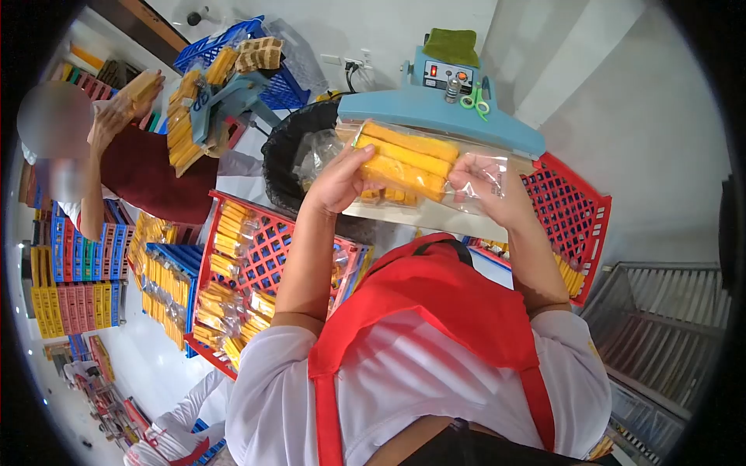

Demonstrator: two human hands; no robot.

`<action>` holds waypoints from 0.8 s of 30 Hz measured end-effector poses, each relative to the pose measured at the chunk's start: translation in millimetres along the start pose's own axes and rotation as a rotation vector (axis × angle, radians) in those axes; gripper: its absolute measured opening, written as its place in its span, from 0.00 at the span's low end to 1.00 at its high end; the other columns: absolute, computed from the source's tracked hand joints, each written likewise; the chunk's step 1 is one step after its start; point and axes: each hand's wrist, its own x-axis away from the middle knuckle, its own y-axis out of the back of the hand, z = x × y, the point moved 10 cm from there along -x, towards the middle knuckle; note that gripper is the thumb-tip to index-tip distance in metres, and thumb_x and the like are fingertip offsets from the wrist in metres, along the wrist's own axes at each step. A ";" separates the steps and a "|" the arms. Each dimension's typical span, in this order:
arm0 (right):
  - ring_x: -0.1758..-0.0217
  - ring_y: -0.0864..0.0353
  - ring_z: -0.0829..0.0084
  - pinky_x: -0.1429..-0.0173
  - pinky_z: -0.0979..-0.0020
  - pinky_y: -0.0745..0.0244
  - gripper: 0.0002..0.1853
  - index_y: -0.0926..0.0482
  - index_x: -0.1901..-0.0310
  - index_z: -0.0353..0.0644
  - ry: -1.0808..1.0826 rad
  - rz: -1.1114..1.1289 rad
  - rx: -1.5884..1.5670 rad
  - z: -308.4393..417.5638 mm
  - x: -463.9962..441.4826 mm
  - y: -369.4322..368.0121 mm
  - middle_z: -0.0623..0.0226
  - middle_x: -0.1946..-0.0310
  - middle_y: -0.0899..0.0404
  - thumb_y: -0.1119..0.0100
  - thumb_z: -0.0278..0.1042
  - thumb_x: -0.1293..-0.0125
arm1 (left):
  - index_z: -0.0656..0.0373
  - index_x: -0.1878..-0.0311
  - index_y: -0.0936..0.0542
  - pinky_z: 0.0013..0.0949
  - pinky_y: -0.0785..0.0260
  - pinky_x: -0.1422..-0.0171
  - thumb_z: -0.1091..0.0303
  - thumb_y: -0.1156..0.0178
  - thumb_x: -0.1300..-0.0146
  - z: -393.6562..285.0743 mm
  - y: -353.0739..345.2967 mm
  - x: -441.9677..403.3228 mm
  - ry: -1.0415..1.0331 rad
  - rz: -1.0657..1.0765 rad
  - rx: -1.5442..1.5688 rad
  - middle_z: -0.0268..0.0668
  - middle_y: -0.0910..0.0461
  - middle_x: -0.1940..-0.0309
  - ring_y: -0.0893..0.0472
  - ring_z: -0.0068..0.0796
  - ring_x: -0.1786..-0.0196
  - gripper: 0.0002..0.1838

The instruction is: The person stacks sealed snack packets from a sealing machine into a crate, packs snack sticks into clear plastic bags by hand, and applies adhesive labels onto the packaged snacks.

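Observation:
Between my two hands is a clear plastic bag of thick yellow sticks (408,159), raised in front of a blue sealing machine (388,106). My left hand (340,181) grips the bag's left end, thumb on top. At the other end, my right hand (489,186) pinches the loose plastic, its fingers partly seen through the film. Under the held bag, more bagged yellow sticks (400,197) lie on the pale work surface (435,217), mostly covered from view.
A red crate (264,241) with bagged sticks stands at left, another red crate (571,202) at right. Behind my left hand is a black-lined bin (284,147). Green scissors (475,101) rest on the machine. A co-worker in a dark red apron (155,175) handles a bag at left.

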 end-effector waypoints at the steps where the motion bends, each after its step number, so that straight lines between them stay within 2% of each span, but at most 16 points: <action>1: 0.75 0.30 0.82 0.69 0.79 0.34 0.05 0.28 0.73 0.37 0.003 -0.004 0.000 2.1 -2.5 1.9 0.71 0.79 0.29 0.48 0.29 0.43 | 0.56 0.38 0.47 0.37 0.31 0.51 0.61 0.51 0.41 0.7 3.2 -2.7 0.001 0.004 -0.002 0.39 0.36 0.46 0.30 0.33 0.47 0.28; 3: 0.73 0.28 0.79 0.66 0.77 0.32 0.08 0.27 0.69 0.35 -0.040 0.045 0.173 5.5 -6.8 1.3 0.68 0.75 0.26 0.49 0.32 0.41 | 0.55 0.43 0.39 0.36 0.29 0.54 0.58 0.52 0.40 13.9 16.1 -10.1 0.102 -0.013 0.042 0.36 0.32 0.49 0.29 0.30 0.48 0.23; 4: 0.73 0.28 0.79 0.66 0.77 0.32 0.08 0.27 0.69 0.35 -0.040 0.036 0.171 9.2 -7.0 5.5 0.68 0.75 0.26 0.49 0.32 0.41 | 0.55 0.43 0.39 0.36 0.29 0.54 0.58 0.52 0.40 18.4 19.7 -13.4 0.107 -0.007 0.039 0.36 0.32 0.49 0.29 0.30 0.48 0.23; 6: 0.72 0.28 0.79 0.66 0.77 0.32 0.11 0.27 0.63 0.34 -0.039 -0.076 -0.165 20.6 -6.5 25.0 0.69 0.73 0.25 0.52 0.34 0.39 | 0.54 0.45 0.35 0.35 0.28 0.58 0.54 0.53 0.40 33.3 27.4 -19.9 0.216 -0.039 0.269 0.34 0.30 0.51 0.29 0.30 0.49 0.22; 7: 0.71 0.27 0.78 0.67 0.76 0.33 0.12 0.25 0.64 0.35 0.132 -0.056 -0.087 49.4 -3.0 24.8 0.67 0.73 0.23 0.52 0.35 0.40 | 0.54 0.45 0.35 0.35 0.28 0.58 0.54 0.53 0.40 33.5 28.1 -23.8 0.218 -0.034 0.258 0.34 0.30 0.51 0.29 0.30 0.49 0.22; 8: 0.71 0.27 0.78 0.67 0.76 0.33 0.12 0.25 0.64 0.35 0.139 -0.066 -0.092 58.9 -2.9 26.7 0.67 0.73 0.23 0.52 0.35 0.40 | 0.53 0.46 0.35 0.37 0.31 0.54 0.52 0.54 0.40 35.3 24.6 -27.3 0.224 -0.008 0.279 0.35 0.30 0.50 0.29 0.31 0.48 0.22; 10: 0.74 0.27 0.78 0.69 0.75 0.34 0.12 0.24 0.68 0.36 0.261 0.076 0.701 81.1 -3.1 9.6 0.66 0.77 0.24 0.50 0.37 0.43 | 0.52 0.46 0.34 0.40 0.34 0.50 0.50 0.54 0.40 41.0 13.0 -33.7 0.246 0.028 0.293 0.35 0.31 0.49 0.30 0.32 0.47 0.23; 12: 0.73 0.27 0.79 0.66 0.77 0.33 0.10 0.24 0.70 0.35 0.254 0.000 0.712 100.8 -16.0 19.8 0.66 0.77 0.24 0.49 0.35 0.43 | 0.53 0.40 0.40 0.44 0.49 0.38 0.47 0.56 0.40 50.2 11.3 -44.2 0.296 -0.069 0.114 0.37 0.37 0.43 0.38 0.34 0.40 0.29; 14: 0.71 0.27 0.80 0.64 0.78 0.32 0.09 0.24 0.72 0.35 0.252 -0.075 0.728 116.6 -29.4 32.1 0.66 0.76 0.24 0.48 0.33 0.43 | 0.56 0.35 0.53 0.41 0.62 0.33 0.47 0.52 0.42 31.7 -0.1 -58.5 0.055 -0.089 0.000 0.43 0.48 0.37 0.49 0.37 0.35 0.37; 16: 0.72 0.28 0.81 0.66 0.79 0.33 0.08 0.24 0.73 0.34 0.265 0.093 0.656 121.3 -38.8 21.5 0.67 0.78 0.25 0.48 0.31 0.43 | 0.60 0.35 0.63 0.38 0.61 0.33 0.51 0.45 0.48 -33.1 -59.6 -31.5 -0.484 -0.020 -0.695 0.47 0.56 0.36 0.54 0.37 0.33 0.47; 17: 0.72 0.28 0.81 0.66 0.79 0.33 0.08 0.24 0.73 0.34 0.268 0.086 0.655 124.9 -40.9 19.9 0.67 0.78 0.25 0.48 0.31 0.43 | 0.62 0.36 0.63 0.37 0.55 0.35 0.58 0.39 0.54 -38.7 -87.3 -25.6 -0.625 0.040 -1.063 0.51 0.51 0.38 0.49 0.40 0.35 0.51; 20: 0.74 0.28 0.81 0.67 0.79 0.33 0.08 0.25 0.73 0.33 0.230 0.197 0.675 123.1 -43.7 2.3 0.69 0.78 0.25 0.49 0.30 0.43 | 0.64 0.36 0.61 0.37 0.49 0.37 0.61 0.37 0.55 -33.0 -111.7 -35.2 -0.602 0.012 -1.031 0.49 0.46 0.40 0.43 0.40 0.38 0.51; 21: 0.72 0.28 0.80 0.65 0.79 0.33 0.09 0.24 0.72 0.34 0.348 0.057 0.594 139.4 -40.1 10.6 0.69 0.78 0.25 0.50 0.31 0.42 | 0.64 0.36 0.61 0.37 0.49 0.37 0.61 0.37 0.55 -33.8 -113.4 -33.5 -0.613 -0.002 -1.036 0.49 0.46 0.40 0.43 0.40 0.38 0.51; 22: 0.70 0.28 0.79 0.63 0.78 0.33 0.10 0.24 0.70 0.34 0.465 -0.082 0.506 154.6 -35.8 22.0 0.70 0.77 0.25 0.51 0.32 0.41 | 0.62 0.36 0.60 0.37 0.46 0.38 0.63 0.39 0.53 -36.0 -108.8 -30.3 -0.602 -0.016 -0.876 0.47 0.44 0.41 0.40 0.40 0.40 0.48; 23: 0.70 0.28 0.79 0.63 0.78 0.33 0.10 0.24 0.70 0.34 0.480 -0.066 0.505 155.5 -37.5 24.3 0.70 0.77 0.25 0.51 0.32 0.41 | 0.60 0.36 0.59 0.36 0.44 0.39 0.65 0.40 0.51 -38.9 -101.8 -26.5 -0.591 -0.030 -0.717 0.45 0.42 0.42 0.38 0.39 0.41 0.45; 24: 0.67 0.28 0.79 0.60 0.78 0.34 0.12 0.24 0.67 0.35 0.599 -0.265 0.277 165.5 -30.4 52.8 0.69 0.73 0.24 0.52 0.36 0.41 | 0.60 0.36 0.59 0.36 0.44 0.39 0.65 0.40 0.51 -41.0 -96.1 -22.1 -0.603 -0.048 -0.724 0.45 0.42 0.42 0.38 0.39 0.41 0.45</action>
